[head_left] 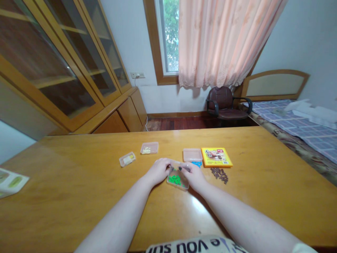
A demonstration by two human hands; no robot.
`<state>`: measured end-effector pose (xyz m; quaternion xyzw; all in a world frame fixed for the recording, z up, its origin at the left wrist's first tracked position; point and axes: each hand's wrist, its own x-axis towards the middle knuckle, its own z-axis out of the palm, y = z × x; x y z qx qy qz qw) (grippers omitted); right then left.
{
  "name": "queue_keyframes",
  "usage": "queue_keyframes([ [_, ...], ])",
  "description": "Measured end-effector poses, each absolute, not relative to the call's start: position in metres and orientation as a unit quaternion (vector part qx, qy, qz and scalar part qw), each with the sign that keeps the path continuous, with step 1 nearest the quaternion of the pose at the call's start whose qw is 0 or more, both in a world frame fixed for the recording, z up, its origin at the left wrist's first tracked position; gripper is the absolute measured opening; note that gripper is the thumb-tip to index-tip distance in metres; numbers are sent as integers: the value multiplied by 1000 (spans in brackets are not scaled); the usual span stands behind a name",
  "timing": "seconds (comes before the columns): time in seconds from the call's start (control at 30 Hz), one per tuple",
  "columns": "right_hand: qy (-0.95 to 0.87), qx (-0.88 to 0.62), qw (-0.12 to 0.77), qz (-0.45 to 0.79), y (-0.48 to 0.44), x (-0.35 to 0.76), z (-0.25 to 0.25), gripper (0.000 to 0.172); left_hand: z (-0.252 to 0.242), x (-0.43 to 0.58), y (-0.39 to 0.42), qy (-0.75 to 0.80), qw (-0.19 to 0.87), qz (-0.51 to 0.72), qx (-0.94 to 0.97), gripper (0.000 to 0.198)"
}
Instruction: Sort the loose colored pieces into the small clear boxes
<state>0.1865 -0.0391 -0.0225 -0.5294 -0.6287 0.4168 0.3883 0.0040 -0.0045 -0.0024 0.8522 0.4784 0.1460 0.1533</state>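
A small clear plastic box (178, 187) holding small green pieces (174, 180) sits at the middle of the table in front of me. My left hand (159, 170) grips its back left corner, fingers curled around the edge. On the opposite side, my right hand (195, 175) has its fingers closed on the right side of the box, thumb over the inside. A clear edge shows between the hands at the back; I cannot tell if it is the lid. Just behind my right hand lie small blue pieces (197, 164), partly hidden, beside another clear box (192, 154).
A yellow package (217, 157) lies to the right, with a pile of small brown pieces (220, 175) before it. Further left are two clear boxes (127, 159) with pale pieces. A white and green carton (12, 182) stands at the wooden table's (79, 189) left edge.
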Motion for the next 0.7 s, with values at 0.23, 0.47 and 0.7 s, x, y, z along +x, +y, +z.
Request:
queue_keyframes([
  [0.23, -632, -530, 386, 412, -39, 187, -23, 22, -1, 5, -5, 489, 163, 134, 846, 14],
  [0.47, -625, -532, 390, 417, -40, 186, -20, 21, 0, 5, -5, 491, 153, 134, 847, 13],
  [0.7, -631, -528, 389, 414, -39, 186, -21, 21, -2, 5, -4, 481, 151, 140, 852, 14],
])
